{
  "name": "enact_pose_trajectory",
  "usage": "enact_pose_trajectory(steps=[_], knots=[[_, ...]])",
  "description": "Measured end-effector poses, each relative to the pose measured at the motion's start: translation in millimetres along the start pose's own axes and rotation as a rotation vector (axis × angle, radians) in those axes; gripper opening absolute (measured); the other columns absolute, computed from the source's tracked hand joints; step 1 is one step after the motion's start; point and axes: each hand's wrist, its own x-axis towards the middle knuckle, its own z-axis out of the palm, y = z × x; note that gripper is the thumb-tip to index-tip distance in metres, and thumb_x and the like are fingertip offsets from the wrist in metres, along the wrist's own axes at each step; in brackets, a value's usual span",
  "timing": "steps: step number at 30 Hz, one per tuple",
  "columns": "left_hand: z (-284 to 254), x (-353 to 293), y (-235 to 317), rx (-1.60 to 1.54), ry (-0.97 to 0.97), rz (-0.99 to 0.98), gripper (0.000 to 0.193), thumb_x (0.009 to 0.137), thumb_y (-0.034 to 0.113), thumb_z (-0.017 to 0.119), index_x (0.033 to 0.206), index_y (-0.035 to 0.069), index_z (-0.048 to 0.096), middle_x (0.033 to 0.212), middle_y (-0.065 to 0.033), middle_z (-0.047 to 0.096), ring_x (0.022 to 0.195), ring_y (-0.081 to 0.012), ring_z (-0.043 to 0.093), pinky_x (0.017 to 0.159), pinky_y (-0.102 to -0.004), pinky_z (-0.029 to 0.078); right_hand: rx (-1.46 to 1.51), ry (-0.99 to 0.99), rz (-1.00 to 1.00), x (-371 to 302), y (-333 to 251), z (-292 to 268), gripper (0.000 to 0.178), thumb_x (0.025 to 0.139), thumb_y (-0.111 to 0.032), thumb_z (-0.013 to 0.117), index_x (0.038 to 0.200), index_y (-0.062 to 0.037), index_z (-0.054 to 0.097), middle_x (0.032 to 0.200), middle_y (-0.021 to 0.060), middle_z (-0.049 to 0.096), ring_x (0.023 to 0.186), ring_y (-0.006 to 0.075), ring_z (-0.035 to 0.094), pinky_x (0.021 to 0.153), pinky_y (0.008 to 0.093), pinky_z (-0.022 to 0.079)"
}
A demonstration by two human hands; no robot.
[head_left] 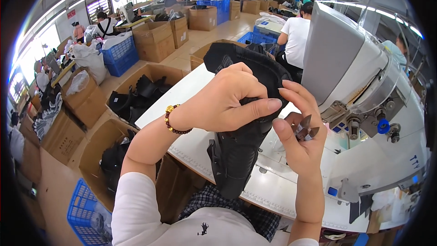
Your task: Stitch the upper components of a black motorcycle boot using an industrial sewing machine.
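A black padded fabric piece (237, 159), with a ribbed lower part and a strap at its side, hangs over the white table's near edge. My left hand (230, 100) is closed on its upper part, thumb lying across the fold. Tucked in the curled fingers of my right hand (302, 148) is a pair of thread snips (306, 130), with the pointed metal blades sticking out. The fingertips of that hand reach to the right edge of the black piece. What lies under my left fingers is hidden.
To the right stands a large grey-and-white sewing machine (348, 59) on the white table (268, 196). Open cardboard boxes (93, 155) with black pieces stand at the left, near a blue crate (82, 214). A person in a white shirt (296, 36) sits beyond the table.
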Motion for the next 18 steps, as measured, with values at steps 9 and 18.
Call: enact_pose_trajectory(steps=[9, 18], knots=[[2.7, 5.1, -5.5, -0.144, 0.005, 0.021, 0.027, 0.082, 0.015, 0.053, 0.058, 0.003, 0.044, 0.052, -0.0055, 0.036, 0.054, -0.0224, 0.034, 0.062, -0.0319, 0.032, 0.069, 0.138, -0.076, 5.2, 19.2, 14.1, 0.04, 0.06, -0.009, 0.076, 0.094, -0.0025, 0.056, 0.108, 0.0078, 0.049, 0.051, 0.0018, 0.039, 0.043, 0.0136, 0.03], [20.1, 2.6, -9.9, -0.243, 0.02, 0.08, 0.044, 0.08, 0.032, 0.055, 0.046, 0.006, 0.046, 0.045, -0.0053, 0.044, 0.048, -0.0221, 0.04, 0.058, -0.0309, 0.03, -0.103, 0.139, -0.024, -19.4, 17.1, -0.6, 0.042, 0.071, -0.022, 0.067, 0.104, -0.0029, 0.048, 0.115, 0.0127, 0.045, 0.073, 0.0085, 0.048, 0.057, 0.0171, 0.035]])
